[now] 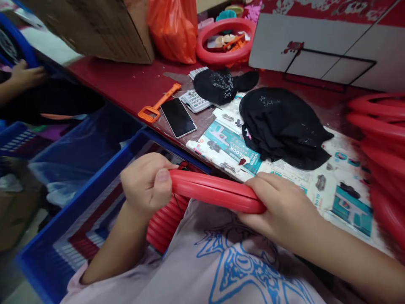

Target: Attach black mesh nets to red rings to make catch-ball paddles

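A red plastic ring point(211, 188), seen edge-on, is held in front of my chest; a dark seam runs along its rim. My left hand point(148, 181) is closed around one end of it, thumb on top. Around the opposite end, my right hand point(278, 202) has its fingers wrapped. More red rings point(384, 156) are stacked on the table at the right. Below my left hand, ribbed red pieces point(164, 221) show in a blue plastic basket point(79, 230). A thin dark thread or wire hangs near the left end of the ring.
Black cloth bundles point(281, 126) lie on printed cardboard point(228, 145). Left of them are a phone point(179, 117), a calculator point(195, 101) and an orange plastic piece point(158, 105). A cardboard box point(104, 31) and orange bag point(173, 29) stand behind. Another person's hand point(27, 78) holds a blue ring.
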`<state>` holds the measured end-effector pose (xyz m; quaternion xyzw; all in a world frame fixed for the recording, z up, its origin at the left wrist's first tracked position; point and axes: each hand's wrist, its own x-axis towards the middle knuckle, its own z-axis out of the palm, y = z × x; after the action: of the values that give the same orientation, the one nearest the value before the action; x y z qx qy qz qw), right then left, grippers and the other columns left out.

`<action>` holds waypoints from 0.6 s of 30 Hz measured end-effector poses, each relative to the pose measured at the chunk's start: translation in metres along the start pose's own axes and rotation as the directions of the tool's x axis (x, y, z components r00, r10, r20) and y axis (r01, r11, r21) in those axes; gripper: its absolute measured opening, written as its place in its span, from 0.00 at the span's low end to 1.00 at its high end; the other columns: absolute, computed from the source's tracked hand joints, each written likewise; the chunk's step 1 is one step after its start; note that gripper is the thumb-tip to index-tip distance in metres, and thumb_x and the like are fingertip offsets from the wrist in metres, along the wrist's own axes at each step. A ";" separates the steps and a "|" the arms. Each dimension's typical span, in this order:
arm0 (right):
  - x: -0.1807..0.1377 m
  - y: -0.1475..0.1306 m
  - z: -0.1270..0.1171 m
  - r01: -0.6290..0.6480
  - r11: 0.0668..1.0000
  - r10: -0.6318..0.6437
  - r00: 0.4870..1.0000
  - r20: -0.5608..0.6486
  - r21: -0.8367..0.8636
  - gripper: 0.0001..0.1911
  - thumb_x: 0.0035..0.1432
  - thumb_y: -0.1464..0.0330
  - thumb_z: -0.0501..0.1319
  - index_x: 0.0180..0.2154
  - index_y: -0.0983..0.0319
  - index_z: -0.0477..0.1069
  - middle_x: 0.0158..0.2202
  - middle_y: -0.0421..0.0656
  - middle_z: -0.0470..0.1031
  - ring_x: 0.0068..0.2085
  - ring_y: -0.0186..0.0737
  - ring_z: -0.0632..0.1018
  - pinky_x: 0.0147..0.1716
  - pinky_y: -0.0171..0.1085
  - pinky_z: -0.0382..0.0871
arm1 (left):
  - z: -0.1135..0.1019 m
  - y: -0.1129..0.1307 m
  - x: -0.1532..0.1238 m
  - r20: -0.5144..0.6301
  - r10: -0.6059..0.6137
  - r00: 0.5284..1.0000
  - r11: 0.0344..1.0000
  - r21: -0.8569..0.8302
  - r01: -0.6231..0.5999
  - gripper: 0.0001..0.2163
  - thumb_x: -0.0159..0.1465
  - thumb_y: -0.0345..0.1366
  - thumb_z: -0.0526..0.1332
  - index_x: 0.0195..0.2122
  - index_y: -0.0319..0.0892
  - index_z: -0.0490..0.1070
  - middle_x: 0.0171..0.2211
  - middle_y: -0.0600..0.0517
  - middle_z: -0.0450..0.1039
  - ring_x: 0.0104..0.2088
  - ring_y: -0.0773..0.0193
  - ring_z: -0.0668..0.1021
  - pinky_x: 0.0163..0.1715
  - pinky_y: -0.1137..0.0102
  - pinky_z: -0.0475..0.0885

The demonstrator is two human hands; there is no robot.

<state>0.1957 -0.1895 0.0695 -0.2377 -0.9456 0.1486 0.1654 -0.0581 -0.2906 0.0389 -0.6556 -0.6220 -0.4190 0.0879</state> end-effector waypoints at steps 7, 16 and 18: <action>0.015 -0.001 0.007 0.105 0.993 -0.108 0.993 -0.055 -0.056 0.07 0.50 0.66 0.60 0.23 0.62 0.70 0.22 0.41 0.71 0.23 0.36 0.68 0.24 0.36 0.54 | -0.003 -0.004 -0.002 -0.018 -0.134 0.991 0.990 0.037 0.135 0.16 0.68 0.39 0.48 0.28 0.45 0.71 0.24 0.51 0.72 0.26 0.62 0.74 0.29 0.64 0.69; 0.035 -0.003 0.006 0.124 0.987 -0.123 0.992 0.009 -0.106 0.05 0.48 0.68 0.61 0.23 0.62 0.69 0.22 0.43 0.72 0.21 0.37 0.69 0.24 0.37 0.50 | 0.001 0.028 0.038 0.234 0.242 0.942 0.923 0.242 -0.298 0.17 0.66 0.42 0.50 0.30 0.40 0.75 0.27 0.47 0.77 0.27 0.60 0.77 0.26 0.67 0.69; 0.036 -0.004 0.006 0.135 0.982 -0.134 0.991 0.012 -0.130 0.07 0.48 0.68 0.61 0.21 0.62 0.68 0.20 0.43 0.71 0.20 0.37 0.68 0.23 0.37 0.49 | 0.006 0.032 0.049 0.332 0.233 0.914 0.912 0.252 -0.324 0.19 0.65 0.44 0.49 0.23 0.42 0.71 0.20 0.49 0.71 0.21 0.63 0.72 0.21 0.68 0.63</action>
<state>0.1617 -0.1757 0.0739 -0.1834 -0.9674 0.0751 0.1576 -0.0327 -0.2571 0.0804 -0.7722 -0.5837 -0.1993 0.1527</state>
